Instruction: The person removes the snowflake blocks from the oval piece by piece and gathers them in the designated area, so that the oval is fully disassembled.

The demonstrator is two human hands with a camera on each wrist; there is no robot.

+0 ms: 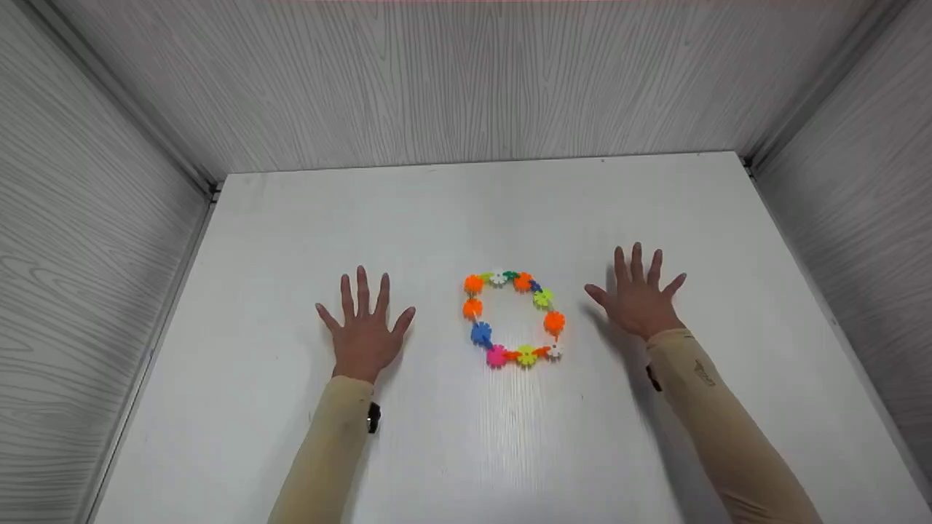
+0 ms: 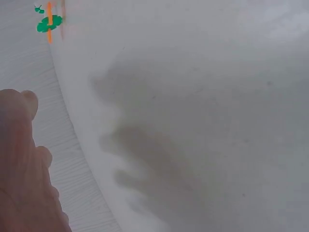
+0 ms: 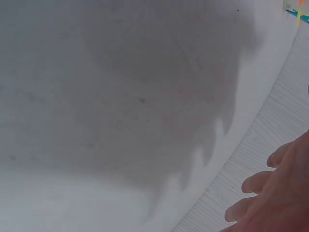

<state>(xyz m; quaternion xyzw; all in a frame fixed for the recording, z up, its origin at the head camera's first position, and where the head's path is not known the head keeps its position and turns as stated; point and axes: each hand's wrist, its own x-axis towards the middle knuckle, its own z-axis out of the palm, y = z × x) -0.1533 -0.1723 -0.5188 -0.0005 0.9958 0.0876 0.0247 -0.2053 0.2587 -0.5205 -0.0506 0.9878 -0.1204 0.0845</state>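
Observation:
A closed loop of colourful plastic snowflake-shaped linking discs (image 1: 526,355) lies on the white table between the two hands. Orange, blue, pink, yellow-green, white and green pieces are joined edge to edge in it. Left of the loop, the left hand (image 1: 365,338) is spread with straight fingers and holds nothing. On the other side the right hand (image 1: 641,302) is spread likewise, its thumb pointing toward the loop. Both hands are apart from the discs. In the left wrist view a green disc (image 2: 49,23) shows at the top left, beyond the left hand (image 2: 26,169).
The white table (image 1: 466,218) has grey wood-grain panels (image 1: 466,87) standing along its back and both sides. Shadows of the hands fall on the tabletop in both wrist views. Each beige sleeve (image 1: 324,444) has a small dark device at the wrist.

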